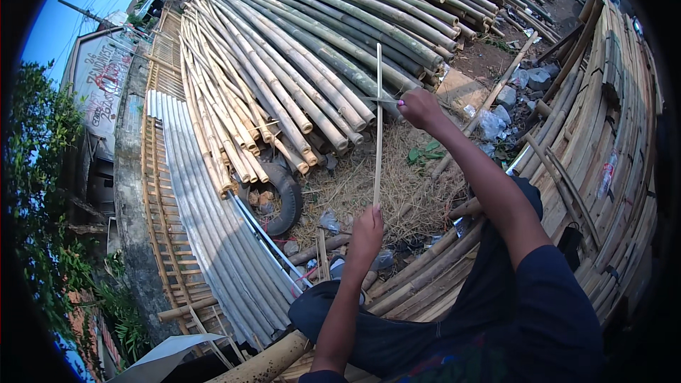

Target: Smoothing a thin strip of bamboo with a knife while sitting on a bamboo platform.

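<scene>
A thin, pale bamboo strip [378, 149] stands nearly upright in front of me. Its lower end is in my left hand [367, 232], with the fingers closed around it. Out to the right, my right hand [420, 108] is closed on a knife [384, 101]; a bit of pink shows at its handle. The blade points left and crosses the strip in its upper part, seemingly touching it. Most of the knife's handle is hidden inside my fist.
Long bamboo poles [319, 50] fan out ahead. An old tyre [287, 206] lies by corrugated sheets [202, 220] on the left. Split bamboo [603, 135] is stacked at right, with a plastic bottle [606, 176] on it. Dry shavings [411, 163] and litter cover the ground.
</scene>
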Action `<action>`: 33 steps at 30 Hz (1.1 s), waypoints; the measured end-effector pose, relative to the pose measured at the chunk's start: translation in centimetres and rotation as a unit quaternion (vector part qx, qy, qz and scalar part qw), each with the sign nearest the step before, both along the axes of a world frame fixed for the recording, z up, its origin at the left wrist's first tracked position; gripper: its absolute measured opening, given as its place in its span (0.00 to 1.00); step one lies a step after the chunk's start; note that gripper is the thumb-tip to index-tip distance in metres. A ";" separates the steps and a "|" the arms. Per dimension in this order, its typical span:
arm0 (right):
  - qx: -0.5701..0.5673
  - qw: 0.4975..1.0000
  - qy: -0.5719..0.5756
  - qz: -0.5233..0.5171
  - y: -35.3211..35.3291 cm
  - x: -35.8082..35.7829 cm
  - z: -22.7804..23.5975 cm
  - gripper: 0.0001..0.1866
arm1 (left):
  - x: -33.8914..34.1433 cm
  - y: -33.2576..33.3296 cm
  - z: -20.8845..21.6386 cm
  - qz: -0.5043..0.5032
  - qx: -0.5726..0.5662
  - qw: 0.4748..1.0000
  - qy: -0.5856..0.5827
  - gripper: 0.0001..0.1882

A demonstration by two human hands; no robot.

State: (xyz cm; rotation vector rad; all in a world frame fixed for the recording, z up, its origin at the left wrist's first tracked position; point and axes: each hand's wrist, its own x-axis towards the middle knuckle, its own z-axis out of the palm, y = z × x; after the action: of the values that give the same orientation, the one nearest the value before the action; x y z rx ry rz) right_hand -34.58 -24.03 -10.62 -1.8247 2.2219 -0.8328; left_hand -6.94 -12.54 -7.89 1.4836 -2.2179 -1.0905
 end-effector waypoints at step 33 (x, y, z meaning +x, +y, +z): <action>0.084 0.986 -0.011 0.143 2.3 8.2 -0.2 0.14 | 9.9 14.5 6.9 0.132 0.037 0.981 -0.139 0.21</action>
State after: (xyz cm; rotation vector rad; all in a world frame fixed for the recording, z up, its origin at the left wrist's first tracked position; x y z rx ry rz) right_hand -26.40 -21.71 -10.84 -1.9760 1.8886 -0.5879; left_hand 2.92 1.94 -0.99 2.0039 -2.0847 -0.9363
